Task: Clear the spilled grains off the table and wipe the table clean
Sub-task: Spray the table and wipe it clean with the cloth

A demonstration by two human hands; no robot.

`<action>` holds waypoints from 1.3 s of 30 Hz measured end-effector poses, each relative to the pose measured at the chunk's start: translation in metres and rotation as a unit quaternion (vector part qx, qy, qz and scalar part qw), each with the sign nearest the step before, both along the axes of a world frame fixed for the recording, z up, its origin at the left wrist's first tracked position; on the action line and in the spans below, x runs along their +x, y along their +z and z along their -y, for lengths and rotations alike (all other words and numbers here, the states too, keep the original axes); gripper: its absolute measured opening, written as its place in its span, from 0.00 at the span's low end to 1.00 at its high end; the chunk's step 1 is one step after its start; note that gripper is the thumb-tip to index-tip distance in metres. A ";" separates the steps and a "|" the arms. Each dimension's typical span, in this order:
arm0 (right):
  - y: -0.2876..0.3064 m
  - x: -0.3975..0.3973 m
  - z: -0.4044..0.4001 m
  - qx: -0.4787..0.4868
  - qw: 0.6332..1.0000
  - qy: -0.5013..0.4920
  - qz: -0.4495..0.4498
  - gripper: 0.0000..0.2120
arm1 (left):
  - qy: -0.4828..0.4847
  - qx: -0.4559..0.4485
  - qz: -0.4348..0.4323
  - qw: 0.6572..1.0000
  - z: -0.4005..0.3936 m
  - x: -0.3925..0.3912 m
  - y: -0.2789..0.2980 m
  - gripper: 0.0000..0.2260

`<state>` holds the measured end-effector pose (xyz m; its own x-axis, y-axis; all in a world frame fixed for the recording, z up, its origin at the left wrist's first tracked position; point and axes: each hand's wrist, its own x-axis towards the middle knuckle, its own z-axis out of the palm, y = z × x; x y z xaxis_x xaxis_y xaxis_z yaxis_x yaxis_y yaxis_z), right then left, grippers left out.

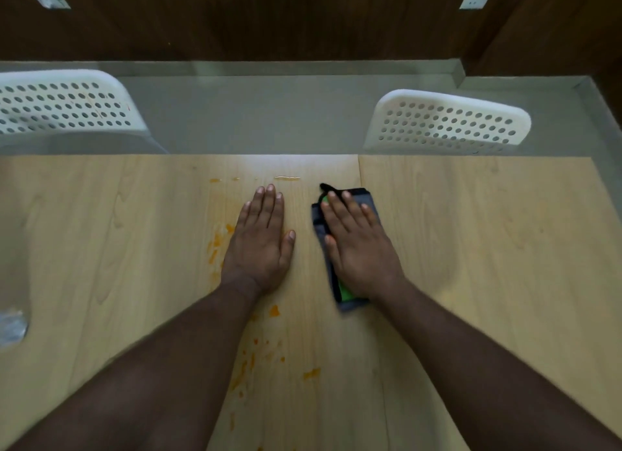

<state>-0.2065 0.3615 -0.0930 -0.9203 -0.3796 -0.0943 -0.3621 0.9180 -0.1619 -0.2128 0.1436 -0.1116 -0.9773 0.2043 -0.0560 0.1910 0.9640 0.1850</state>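
Flat-fingered, right hand (358, 245) presses grey cloth (350, 303), left hand (261, 237) spread on table (488, 248); no grains visible, orange smears (243, 370) remain unwiped.

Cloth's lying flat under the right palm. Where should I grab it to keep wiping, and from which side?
Probably pinch the cloth at its near end, which sticks out below the right hand, coming from above on the near side. It lies flat and long, running away from you, and the palm covers its middle.
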 end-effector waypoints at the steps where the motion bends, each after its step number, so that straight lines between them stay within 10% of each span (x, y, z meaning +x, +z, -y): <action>1: -0.001 -0.005 -0.006 0.004 1.000 -0.020 -0.008 0.30 | 0.001 0.000 0.000 1.000 0.000 0.000 0.000 0.33; 8: -0.002 -0.072 0.025 0.004 0.993 -0.120 -0.019 0.31 | 0.006 0.006 -0.006 1.000 0.000 0.003 0.000 0.32; 16: -0.003 0.070 -0.001 0.013 1.000 0.004 -0.004 0.30 | 0.004 0.010 0.000 1.000 0.002 0.004 0.004 0.32; 39: -0.008 0.154 0.008 0.016 0.992 -0.123 -0.007 0.30 | -0.019 0.051 0.033 0.998 0.046 0.099 0.012 0.34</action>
<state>-0.0524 0.3534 -0.1012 -0.9859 -0.1410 -0.0897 -0.1290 0.9834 -0.1279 -0.1140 0.0973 -0.0996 -0.9634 0.2494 -0.0978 0.2113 0.9320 0.2946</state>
